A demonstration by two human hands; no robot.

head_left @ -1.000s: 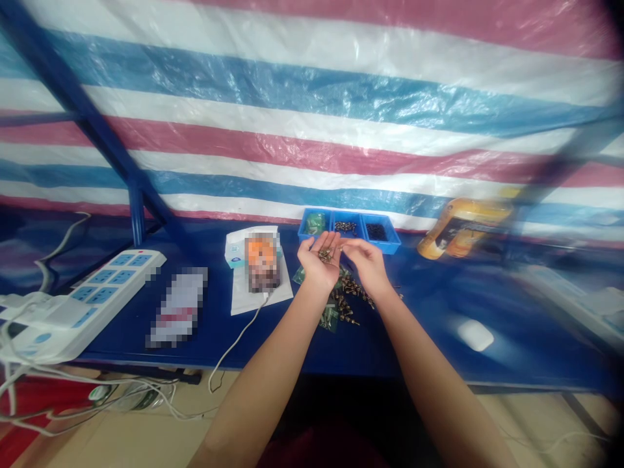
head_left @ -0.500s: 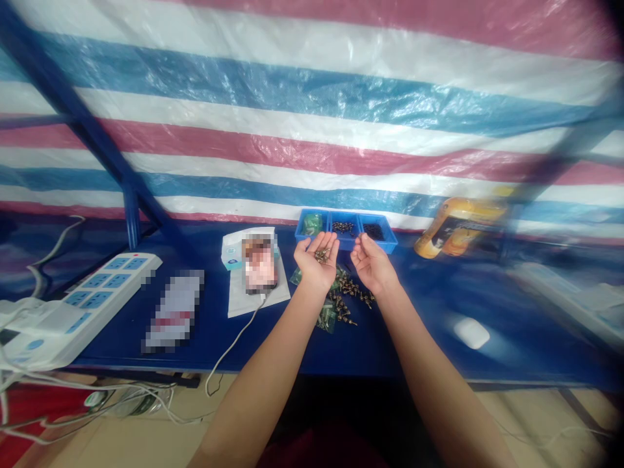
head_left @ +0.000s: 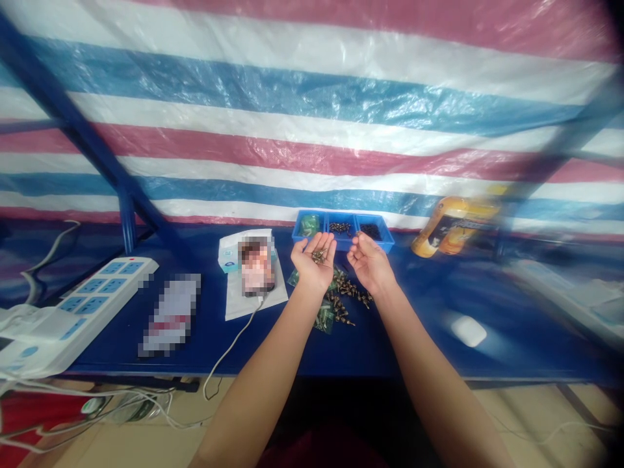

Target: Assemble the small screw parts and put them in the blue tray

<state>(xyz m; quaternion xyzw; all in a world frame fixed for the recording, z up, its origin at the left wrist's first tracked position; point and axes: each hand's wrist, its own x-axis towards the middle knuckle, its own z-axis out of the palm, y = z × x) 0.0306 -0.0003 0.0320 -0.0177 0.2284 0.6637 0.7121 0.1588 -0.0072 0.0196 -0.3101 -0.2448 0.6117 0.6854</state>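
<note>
My left hand [head_left: 312, 263] is held palm up above the blue table, cupping a small heap of brass screws [head_left: 319, 255]. My right hand [head_left: 369, 261] hovers just to its right with fingers curled toward the blue three-compartment tray [head_left: 342, 231]; whether it pinches a screw I cannot make out. Below both hands lies a loose pile of screws [head_left: 347, 299] with small green bags [head_left: 324, 317] among them.
A white power strip [head_left: 73, 312] with cables sits at the left edge. A phone on white paper [head_left: 256, 273] and a pixelated white card [head_left: 169, 315] lie left of my hands. An orange-yellow container [head_left: 451, 227] and a white oval object [head_left: 468, 330] are to the right.
My right hand has drawn away from the left palm and risen toward the tray. The view has shifted slightly.
</note>
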